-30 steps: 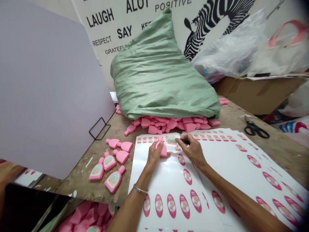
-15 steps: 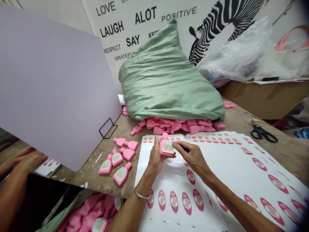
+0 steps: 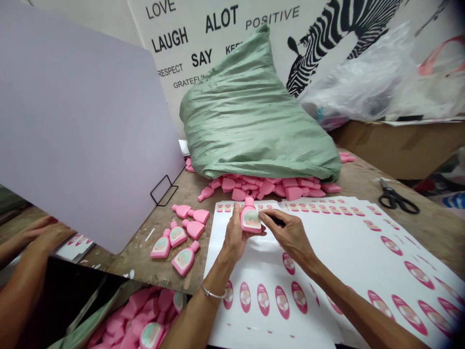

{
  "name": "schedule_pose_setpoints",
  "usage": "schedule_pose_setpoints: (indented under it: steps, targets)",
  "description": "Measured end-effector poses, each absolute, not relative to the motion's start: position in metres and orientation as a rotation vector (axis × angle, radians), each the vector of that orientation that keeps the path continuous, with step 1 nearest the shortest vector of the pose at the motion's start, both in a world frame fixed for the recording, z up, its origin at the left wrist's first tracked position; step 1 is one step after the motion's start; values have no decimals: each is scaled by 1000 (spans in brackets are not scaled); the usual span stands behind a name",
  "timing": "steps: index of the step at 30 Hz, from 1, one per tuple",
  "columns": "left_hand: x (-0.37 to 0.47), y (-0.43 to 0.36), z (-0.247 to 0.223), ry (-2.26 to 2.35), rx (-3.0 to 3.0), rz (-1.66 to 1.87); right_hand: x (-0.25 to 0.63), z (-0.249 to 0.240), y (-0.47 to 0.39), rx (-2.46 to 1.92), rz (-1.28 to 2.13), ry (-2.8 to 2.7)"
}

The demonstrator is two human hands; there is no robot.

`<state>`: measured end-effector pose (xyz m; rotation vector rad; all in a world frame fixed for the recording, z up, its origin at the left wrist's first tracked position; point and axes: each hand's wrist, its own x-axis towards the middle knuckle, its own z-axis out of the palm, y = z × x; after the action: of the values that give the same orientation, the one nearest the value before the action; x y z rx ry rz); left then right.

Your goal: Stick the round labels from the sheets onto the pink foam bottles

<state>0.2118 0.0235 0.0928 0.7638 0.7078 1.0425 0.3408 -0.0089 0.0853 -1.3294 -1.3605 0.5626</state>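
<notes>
A small pink toy bottle (image 3: 250,205) with a pale green-and-cream label stands upright in my left hand (image 3: 235,232), the fingers and thumb closed around it. At the label's right edge, the thumb and forefinger of my right hand (image 3: 286,231) are pinched together. Something slim and dark shows under its curled fingers, too hidden to name. Both hands are above white sticker sheets (image 3: 254,264) printed with pink oval labels. Left of them lie several pink bottles (image 3: 184,259), some with labels on their faces and some plain.
A green sack (image 3: 254,116) rests over a heap of pink bottles (image 3: 265,186). Black scissors (image 3: 397,198) lie at right, near a cardboard box (image 3: 403,145). A grey panel (image 3: 83,111) separates off another person's hands (image 3: 47,235). Below the table edge, an open bag holds more bottles (image 3: 134,315).
The camera view has shifted slightly. My left hand still holds the bottle, and my right fingertips remain at the label's right edge.
</notes>
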Motion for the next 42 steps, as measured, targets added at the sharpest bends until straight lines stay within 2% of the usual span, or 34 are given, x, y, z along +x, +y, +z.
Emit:
schedule_pose_setpoints:
  steps: [32,38,42]
  targets:
    - [198,21,101,532,997,1003,336,91,-5,-1313,528,-1381]
    - [196,18,101,498,961,1005,349,100,1,-1503,306,-1471]
    - [197,9,102,542,926,935,349,106,9,-1440,538,-1444]
